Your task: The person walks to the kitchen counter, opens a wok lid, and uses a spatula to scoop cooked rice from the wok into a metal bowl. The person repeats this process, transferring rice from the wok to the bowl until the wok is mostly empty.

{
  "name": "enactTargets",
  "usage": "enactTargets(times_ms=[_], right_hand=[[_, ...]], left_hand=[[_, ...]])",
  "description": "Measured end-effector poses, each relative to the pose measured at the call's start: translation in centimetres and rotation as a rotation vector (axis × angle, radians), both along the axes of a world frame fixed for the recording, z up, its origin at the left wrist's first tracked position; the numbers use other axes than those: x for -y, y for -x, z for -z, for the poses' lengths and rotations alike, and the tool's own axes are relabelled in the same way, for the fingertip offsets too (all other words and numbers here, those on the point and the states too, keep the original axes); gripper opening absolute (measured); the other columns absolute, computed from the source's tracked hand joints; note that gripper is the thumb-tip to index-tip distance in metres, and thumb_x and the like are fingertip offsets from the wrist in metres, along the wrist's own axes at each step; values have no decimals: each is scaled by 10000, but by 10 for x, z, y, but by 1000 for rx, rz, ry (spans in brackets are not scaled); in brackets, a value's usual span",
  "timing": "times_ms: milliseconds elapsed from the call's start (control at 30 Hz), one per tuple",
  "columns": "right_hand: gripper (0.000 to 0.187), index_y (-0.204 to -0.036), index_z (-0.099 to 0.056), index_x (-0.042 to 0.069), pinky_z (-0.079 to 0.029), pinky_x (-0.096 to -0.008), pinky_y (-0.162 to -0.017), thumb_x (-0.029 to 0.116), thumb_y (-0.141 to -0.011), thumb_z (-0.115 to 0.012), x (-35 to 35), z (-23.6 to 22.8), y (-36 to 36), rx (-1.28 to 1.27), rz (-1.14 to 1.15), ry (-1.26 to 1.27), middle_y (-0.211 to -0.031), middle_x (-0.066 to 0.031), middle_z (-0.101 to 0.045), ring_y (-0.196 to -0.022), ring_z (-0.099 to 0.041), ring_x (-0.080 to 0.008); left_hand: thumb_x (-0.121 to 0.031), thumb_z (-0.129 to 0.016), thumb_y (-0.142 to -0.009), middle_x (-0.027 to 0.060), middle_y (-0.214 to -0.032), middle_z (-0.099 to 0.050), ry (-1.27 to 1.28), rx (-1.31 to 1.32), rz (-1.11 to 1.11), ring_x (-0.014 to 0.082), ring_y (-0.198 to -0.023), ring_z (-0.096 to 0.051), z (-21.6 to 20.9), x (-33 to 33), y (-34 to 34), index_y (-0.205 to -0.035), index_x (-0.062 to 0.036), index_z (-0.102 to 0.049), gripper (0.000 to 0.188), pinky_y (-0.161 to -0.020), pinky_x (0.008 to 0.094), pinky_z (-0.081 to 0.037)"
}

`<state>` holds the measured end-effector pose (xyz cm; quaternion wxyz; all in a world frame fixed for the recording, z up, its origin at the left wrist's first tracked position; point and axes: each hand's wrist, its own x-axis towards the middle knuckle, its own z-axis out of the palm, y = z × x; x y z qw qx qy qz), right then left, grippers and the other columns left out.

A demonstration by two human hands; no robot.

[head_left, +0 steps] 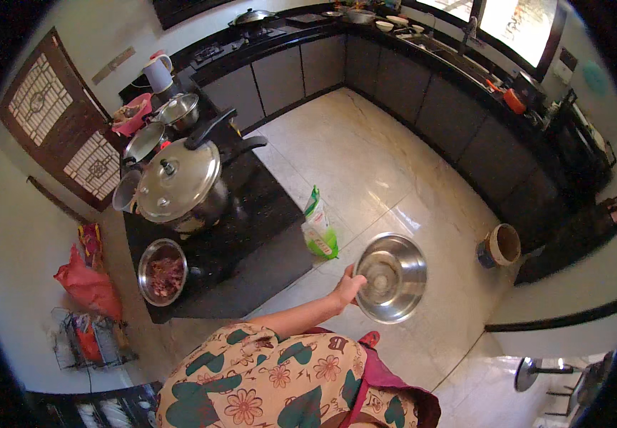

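Note:
My left hand (349, 287) is closed on the rim of a shiny round steel bowl (406, 282), held out over the floor in front of me. A paler round patch shows in its bottom; I cannot make out whether that is liquid or a reflection. My right hand is out of sight. On the black counter (251, 250) to my left, a smaller steel bowl (144, 272) holds dark red pieces that look like raw meat (165, 277). Behind it stands a large pressure cooker (180, 182) with its lid on and its long handles pointing right.
A green and white bag (318, 228) stands beside the counter. More pots (178, 110), a pink basin (131, 115) and a pale jug (158, 73) crowd the counter's far end. A bucket (499, 246) stands on the floor at right, near the dark cabinets (458, 128).

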<state>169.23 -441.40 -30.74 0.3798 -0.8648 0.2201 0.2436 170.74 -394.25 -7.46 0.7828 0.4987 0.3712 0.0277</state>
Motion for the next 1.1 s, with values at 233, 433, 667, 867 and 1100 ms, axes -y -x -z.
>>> enactTargets(times_ms=[233, 433, 667, 867, 1100], right_hand=[[233, -1054, -540, -14, -443, -305, -441, 143, -886, -508, -3, 6, -233, 9, -116, -64, -739, -115, -589, -511, -559, -171], [219, -1058, -527, -17, -429, -300, -409, 129, -897, -495, -68, 18, -402, 1, -149, -250, -733, -112, -574, -489, -541, -167], [232, -1065, -537, 19, -465, -311, -467, 165, -887, -517, -244, 4, -521, -38, -536, -116, -760, -102, -587, -548, -571, -186], [217, -1039, -549, 24, -464, -314, -456, 169, -878, -526, -401, -22, -612, -58, -675, -84, -738, -96, -584, -533, -570, -192], [201, -1008, -562, 31, -462, -318, -443, 174, -868, -536, -559, 0, -744, -78, -775, -56, -712, -89, -580, -516, -569, -198]], left_hand=[[-290, -537, -824, 66, -818, -637, 50, -5, -319, 189, -735, -634, 15, -14, -96, -917, -33, -616, 285, -659, 353, -532], [-276, -485, -844, 109, -895, -671, 94, 9, -483, 206, -813, -656, 28, -73, -164, -1013, 10, -615, 357, -760, 338, -518], [-251, -498, -808, 139, -1100, -603, 122, 46, -497, 206, -939, -612, 65, -191, -256, -1217, -8, -483, 476, -835, 345, -486], [-211, -493, -796, 130, -1091, -528, 127, 82, -676, 252, -961, -594, 25, -292, -337, -1230, -52, -385, 475, -789, 379, -524], [-265, -507, -828, 123, -997, -655, 93, 25, -886, 213, -853, -659, 3, -412, -429, -1117, -6, -551, 390, -752, 360, -547]])
